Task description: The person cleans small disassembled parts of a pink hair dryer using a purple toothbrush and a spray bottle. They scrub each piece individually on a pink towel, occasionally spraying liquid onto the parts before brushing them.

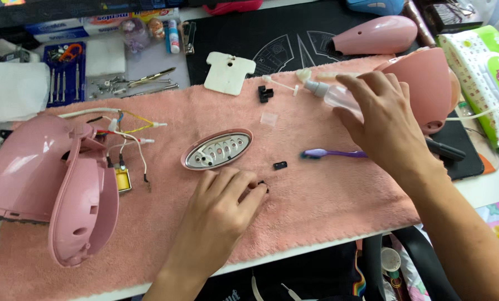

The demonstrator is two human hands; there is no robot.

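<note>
My left hand (pixel 218 209) rests on the pink towel (pixel 316 200), its fingertips pinching a small black part (pixel 264 185). Just above it lies an oval pink-and-silver panel (pixel 217 149) with several holes. My right hand (pixel 386 125) reaches over the towel and lies on a clear squeeze bottle with a white nozzle (pixel 323 90); whether the fingers have closed on the bottle is hidden. A purple toothbrush (pixel 330 153) lies under that hand. Another small black piece (pixel 280 165) sits between the hands.
An opened pink appliance shell (pixel 48 178) with loose coloured wires (pixel 128 134) lies at left. More pink shell parts (pixel 422 83) sit at right, next to a green wipes pack (pixel 486 72). A white plate (pixel 228 71), screws, tweezers (pixel 152 75) and screwdrivers (pixel 64 72) lie behind.
</note>
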